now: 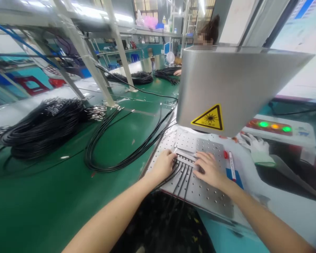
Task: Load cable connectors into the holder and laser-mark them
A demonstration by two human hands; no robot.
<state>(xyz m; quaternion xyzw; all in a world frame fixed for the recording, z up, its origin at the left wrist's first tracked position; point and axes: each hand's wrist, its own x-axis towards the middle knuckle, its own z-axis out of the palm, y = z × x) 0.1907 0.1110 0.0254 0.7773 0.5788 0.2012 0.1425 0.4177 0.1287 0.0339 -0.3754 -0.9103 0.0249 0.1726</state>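
A green worktop (55, 207) spreads to the left of the perforated plate; a grey metal housing (226, 80) overhangs the plate's far end; a big coil of black cable (50, 130) lies well apart to the plate's left; the perforated plate (210, 193) itself sits beneath the hands; a looped bundle of cables (121, 167) curves on the plate's left, between it and the coil; a white box with lit buttons (302, 130) stands to the plate's right, near its far end.

Over the plate, the left hand (164, 165) bends its fingers against the slotted bar's left end; the right hand (209, 168), half open, lays its fingers on the right end; I cannot tell how firmly either grips; a glove (258, 149) lies right of the plate; the slotted bar (185, 159) is on the plate, thin black cables (183, 175) running from it past the plate's near edge; a marker pen (232, 167) lies just beside the plate's right edge.
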